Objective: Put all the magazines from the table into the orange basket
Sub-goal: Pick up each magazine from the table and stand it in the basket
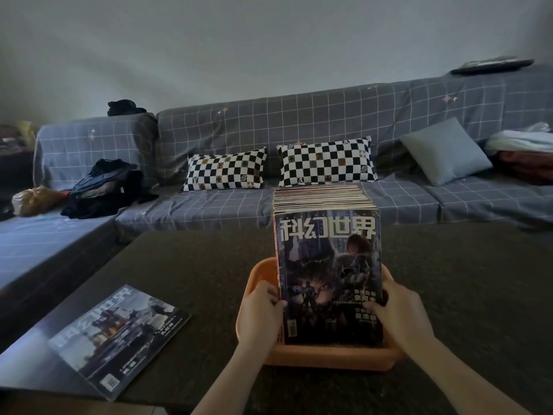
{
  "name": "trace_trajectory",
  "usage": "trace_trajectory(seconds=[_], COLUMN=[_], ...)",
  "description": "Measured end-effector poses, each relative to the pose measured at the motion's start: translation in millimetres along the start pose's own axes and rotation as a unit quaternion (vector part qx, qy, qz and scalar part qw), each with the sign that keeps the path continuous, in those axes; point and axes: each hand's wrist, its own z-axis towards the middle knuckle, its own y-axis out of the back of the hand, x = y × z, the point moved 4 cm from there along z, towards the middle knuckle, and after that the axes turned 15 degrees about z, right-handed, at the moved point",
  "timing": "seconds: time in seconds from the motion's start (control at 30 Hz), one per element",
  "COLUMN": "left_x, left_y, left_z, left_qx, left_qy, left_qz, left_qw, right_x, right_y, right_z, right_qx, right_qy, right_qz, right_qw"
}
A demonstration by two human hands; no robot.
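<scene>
Tabletop [209, 265], dark and matte, fills the lower half of the frame, and at its lower left lies a single magazine [119, 339], flat and face up, its long axis running diagonally from the lower left edge toward the upper right, its title end pointing up and right, well apart from everything else. Right of it, at lower centre, sits the orange basket [329, 359], holding a thick stack of magazines [327, 280] that stand upright on their lower edges, long axis vertical, title ends pointing up, the front cover facing the camera and the rest packed behind it, rising well above the basket rim. The left hand [260, 310] comes up from the bottom edge and grips the stack's left side low down, thumb curled onto the front cover, fingers tucked behind between the stack and the basket wall. The right hand [401, 310] does the same at the stack's right side, thumb across the lower right of the cover, so each grip is closed on the stack. Behind the tabletop a sofa [329, 121] under a grey checked cover spans the upper frame: a heap of dark clothes [101, 190] at its left, two black-and-white checked pillows [224, 169] side by side at centre, a plain grey cushion [446, 151] tilted at the right, and folded fabrics at the far right edge.
</scene>
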Motion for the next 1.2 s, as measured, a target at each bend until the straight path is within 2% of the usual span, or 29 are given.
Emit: trace_trajectory(seconds=[0.1, 0.3, 0.57, 0.8, 0.93, 1.03, 1.2], left_x=[0, -2, -3, -7, -2, 2, 4], left_y=[0, 0, -3, 0, 7, 21, 43], left_z=[-1, -2, 0, -5, -7, -6, -7], left_qx=[0.0, 0.004, 0.03, 0.034, 0.04, 0.038, 0.022], left_qy=[0.0, -0.007, -0.003, -0.009, 0.012, 0.019, 0.002], left_qz=[0.003, 0.036, 0.046, 0.038, 0.004, -0.029, -0.052], left_qw=[1.0, 0.999, 0.999, 0.999, 0.999, 0.999, 0.998], right_x=[0, -3, -5, -6, -2, 5, 40], right_y=[-2, -3, -5, -2, 4, 9, 1], right_z=[-2, -3, 1, 0, -7, -15, -28], right_qx=[-0.003, -0.059, -0.04, -0.059, -0.109, -0.138, -0.073], right_qy=[0.017, 0.038, 0.072, 0.071, 0.06, 0.085, 0.15], right_qz=[0.02, 0.035, 0.051, 0.085, 0.141, 0.138, 0.183], right_qw=[1.0, 0.997, 0.995, 0.992, 0.982, 0.977, 0.969])
